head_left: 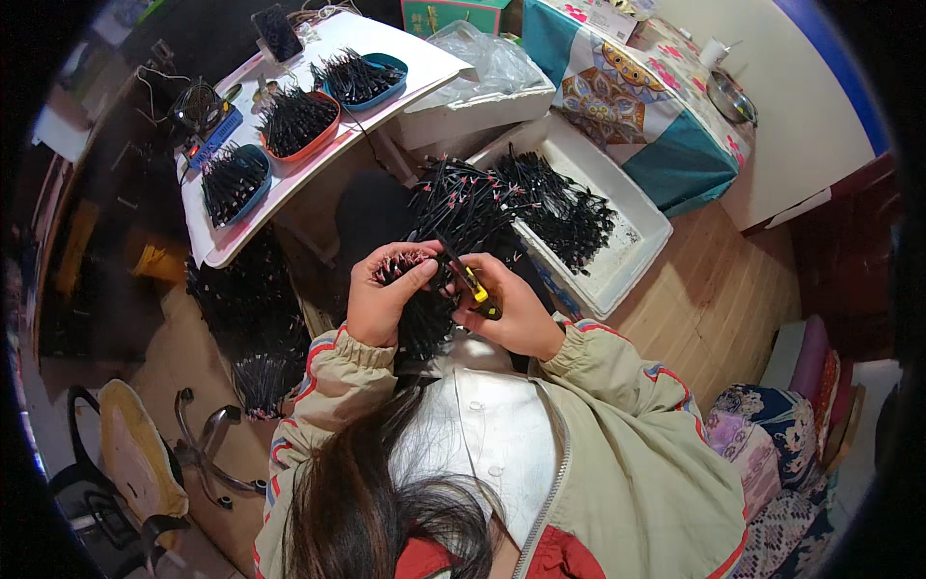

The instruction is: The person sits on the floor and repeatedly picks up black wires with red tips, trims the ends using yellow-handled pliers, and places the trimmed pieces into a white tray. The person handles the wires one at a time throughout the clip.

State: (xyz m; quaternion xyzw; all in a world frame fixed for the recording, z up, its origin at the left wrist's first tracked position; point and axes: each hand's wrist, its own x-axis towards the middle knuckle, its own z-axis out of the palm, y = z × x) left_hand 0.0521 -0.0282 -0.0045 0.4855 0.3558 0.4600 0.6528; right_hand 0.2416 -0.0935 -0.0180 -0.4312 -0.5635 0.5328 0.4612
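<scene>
My left hand (pixel 383 293) is closed around a bundle of short black cables (pixel 423 326). The bundle's red-and-white wire ends show at the top, beside my thumb, and its black lengths hang down below my palm. Between the fingers of my right hand (pixel 514 304) is a yellow-and-black hand tool (pixel 475 287), its dark narrow end pointing up and left towards the bundle. The tool's exact kind is hard to tell. Just beyond both hands lies a heap of loose black cables (pixel 463 195) with red-and-white ends.
A white foam box (pixel 629 268) at the right holds more cables. On the white table (pixel 412 43) stand blue and orange trays (pixel 309 148) of cables, a blue device (pixel 217 137) and a phone (pixel 277 32). More cables (pixel 253 340) lie lower left, near an office chair base (pixel 206 449).
</scene>
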